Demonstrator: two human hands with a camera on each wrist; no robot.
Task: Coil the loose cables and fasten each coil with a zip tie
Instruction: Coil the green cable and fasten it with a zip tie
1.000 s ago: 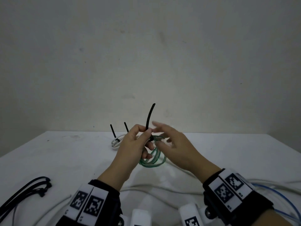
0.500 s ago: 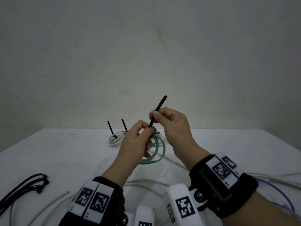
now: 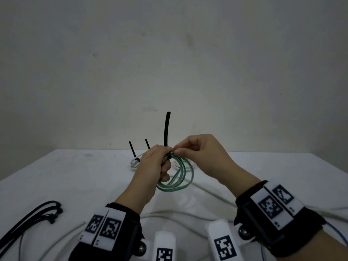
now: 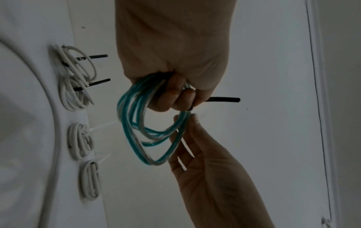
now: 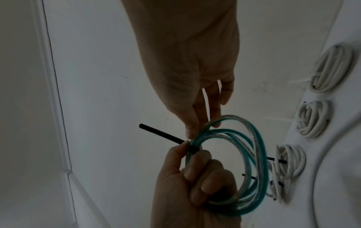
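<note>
A green and clear cable coil [image 3: 180, 178] hangs over the white table [image 3: 75, 178], held up by my left hand [image 3: 165, 157], whose fingers curl round its strands [image 4: 136, 117]. A black zip tie [image 3: 167, 129] is cinched round the top of the coil, its tail standing straight up. The tie's head [image 5: 193, 148] sits just above my left thumb. My right hand [image 3: 176, 150] pinches the coil strands right beside the tie head, thumb on one side and fingers [image 5: 215, 117] on the other.
Several white coils with zip ties [image 3: 136, 161] [image 4: 80, 138] lie at the back of the table. Spare black zip ties [image 3: 37, 213] lie at front left. Loose white cable [image 3: 178, 213] crosses the front, and a blue cable [image 3: 337, 232] lies at right.
My right hand had pulled the zip tie tail up and to the right. It has let go of the tail and dropped to the coil beside the tie head. The tail now stands upright.
</note>
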